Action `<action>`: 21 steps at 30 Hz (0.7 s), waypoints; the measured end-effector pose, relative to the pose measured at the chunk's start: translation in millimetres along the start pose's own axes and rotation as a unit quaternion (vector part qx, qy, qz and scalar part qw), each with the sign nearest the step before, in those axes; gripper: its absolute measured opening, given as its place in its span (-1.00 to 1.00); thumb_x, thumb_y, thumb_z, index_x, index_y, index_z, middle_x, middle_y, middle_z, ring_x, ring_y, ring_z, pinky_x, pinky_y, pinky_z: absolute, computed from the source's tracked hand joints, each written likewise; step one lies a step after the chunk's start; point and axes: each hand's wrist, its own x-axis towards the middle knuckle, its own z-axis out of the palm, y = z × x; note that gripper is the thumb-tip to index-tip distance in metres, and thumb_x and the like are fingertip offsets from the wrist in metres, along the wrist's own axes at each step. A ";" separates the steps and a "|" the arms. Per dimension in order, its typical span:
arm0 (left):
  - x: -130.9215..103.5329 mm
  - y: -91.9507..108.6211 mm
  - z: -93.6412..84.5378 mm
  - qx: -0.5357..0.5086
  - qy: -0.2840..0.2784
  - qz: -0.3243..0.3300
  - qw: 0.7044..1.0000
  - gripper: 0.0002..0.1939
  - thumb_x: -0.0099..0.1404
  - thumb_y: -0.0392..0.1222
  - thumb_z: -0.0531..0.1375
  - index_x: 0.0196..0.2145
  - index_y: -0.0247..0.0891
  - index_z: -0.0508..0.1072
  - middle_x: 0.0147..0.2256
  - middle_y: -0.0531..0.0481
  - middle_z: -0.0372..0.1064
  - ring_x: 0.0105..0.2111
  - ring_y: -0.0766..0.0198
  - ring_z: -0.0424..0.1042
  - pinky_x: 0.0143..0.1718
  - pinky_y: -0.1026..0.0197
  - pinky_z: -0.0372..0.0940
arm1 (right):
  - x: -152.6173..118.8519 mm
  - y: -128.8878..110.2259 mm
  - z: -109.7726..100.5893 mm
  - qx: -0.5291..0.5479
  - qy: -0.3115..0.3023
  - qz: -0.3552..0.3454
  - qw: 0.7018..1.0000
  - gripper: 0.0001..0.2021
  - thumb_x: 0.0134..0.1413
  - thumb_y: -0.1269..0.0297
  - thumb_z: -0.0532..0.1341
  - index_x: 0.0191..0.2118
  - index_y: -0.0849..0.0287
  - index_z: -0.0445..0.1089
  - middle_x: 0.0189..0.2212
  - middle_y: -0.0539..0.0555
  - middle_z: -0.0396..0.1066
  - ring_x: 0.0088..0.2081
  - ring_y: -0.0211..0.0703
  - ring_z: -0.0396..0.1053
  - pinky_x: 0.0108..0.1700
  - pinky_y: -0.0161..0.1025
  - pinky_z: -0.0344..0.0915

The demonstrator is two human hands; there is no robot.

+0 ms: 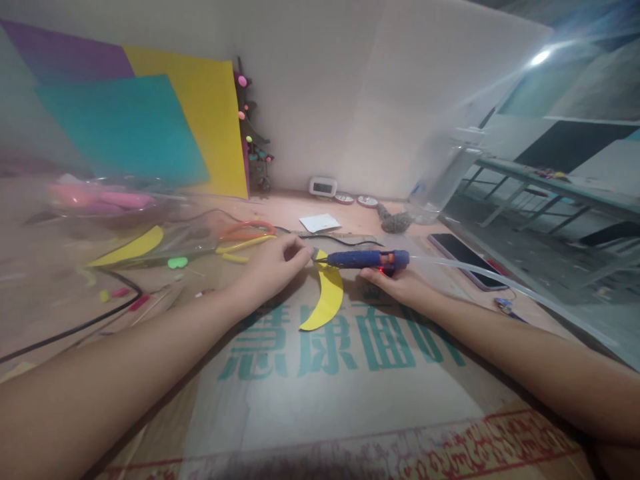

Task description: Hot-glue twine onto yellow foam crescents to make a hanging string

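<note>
A blue glue gun lies level over the mat, its tip pointing left, with a clear glue stick trailing from its back. My right hand is wrapped round its handle. Below the tip is a yellow crescent-shaped piece, its narrow end curving down and left. My left hand pinches at the crescent's top end, beside the glue gun's tip; the fingertips are close to the nozzle. A small dark end shows between the fingers and the tip.
Orange-handled scissors and another yellow crescent lie left. A white paper, small clock and grey yarn are at the back. A phone lies right. A black cable crosses the left side.
</note>
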 end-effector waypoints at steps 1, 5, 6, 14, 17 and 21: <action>-0.1 0.1 0.0 0.001 0.000 0.001 1.000 -0.73 0.30 -0.02 0.08 -0.42 -0.25 0.37 -0.44 0.06 0.38 -0.46 0.29 0.28 -0.42 0.24 0.11 | -0.2 -0.5 -0.2 -0.001 0.000 0.004 1.000 -0.70 0.05 -0.04 0.22 -0.35 0.10 0.51 -0.35 0.08 0.57 -0.25 0.04 0.53 -0.22 -0.23 0.45; -0.6 -0.4 0.6 0.001 0.002 0.008 1.000 -0.73 0.29 -0.01 0.08 -0.43 -0.24 0.36 -0.45 0.06 0.38 -0.47 0.28 0.29 -0.44 0.24 0.11 | -1.2 -2.5 -0.5 -0.002 0.001 0.021 1.000 -0.73 0.03 0.00 0.25 -0.37 0.09 0.52 -0.40 0.06 0.57 -0.29 0.05 0.53 -0.24 -0.22 0.46; -0.7 -0.4 0.7 0.000 0.002 0.009 1.000 -0.73 0.29 0.00 0.08 -0.43 -0.24 0.36 -0.45 0.06 0.38 -0.47 0.28 0.29 -0.44 0.24 0.11 | -1.4 -2.6 -0.5 -0.003 0.001 0.023 1.000 -0.73 0.03 -0.01 0.25 -0.37 0.08 0.52 -0.41 0.05 0.57 -0.29 0.05 0.53 -0.24 -0.21 0.46; -0.8 -0.5 0.4 0.005 0.006 0.006 1.000 -0.72 0.30 0.00 0.07 -0.42 -0.24 0.37 -0.45 0.05 0.41 -0.48 0.28 0.30 -0.45 0.25 0.12 | -0.1 0.7 0.0 -0.004 0.000 0.013 1.000 -0.72 0.04 -0.02 0.24 -0.33 0.08 0.53 -0.38 0.06 0.57 -0.26 0.05 0.53 -0.24 -0.21 0.46; -0.1 -1.7 0.6 0.008 0.005 0.008 1.000 -0.72 0.29 0.01 0.08 -0.41 -0.24 0.38 -0.45 0.05 0.41 -0.49 0.28 0.29 -0.46 0.25 0.11 | -0.3 0.2 0.3 -0.020 0.011 0.027 0.999 -0.71 0.04 -0.04 0.24 -0.35 0.08 0.53 -0.43 0.05 0.56 -0.29 0.06 0.53 -0.27 -0.21 0.46; 1.0 -3.2 0.9 0.008 0.000 0.010 1.000 -0.72 0.30 0.01 0.07 -0.39 -0.24 0.39 -0.43 0.04 0.42 -0.47 0.28 0.30 -0.44 0.25 0.12 | -1.1 -1.2 0.4 -0.024 0.025 0.025 0.999 -0.69 0.04 -0.05 0.23 -0.36 0.09 0.53 -0.43 0.07 0.56 -0.30 0.07 0.53 -0.27 -0.20 0.46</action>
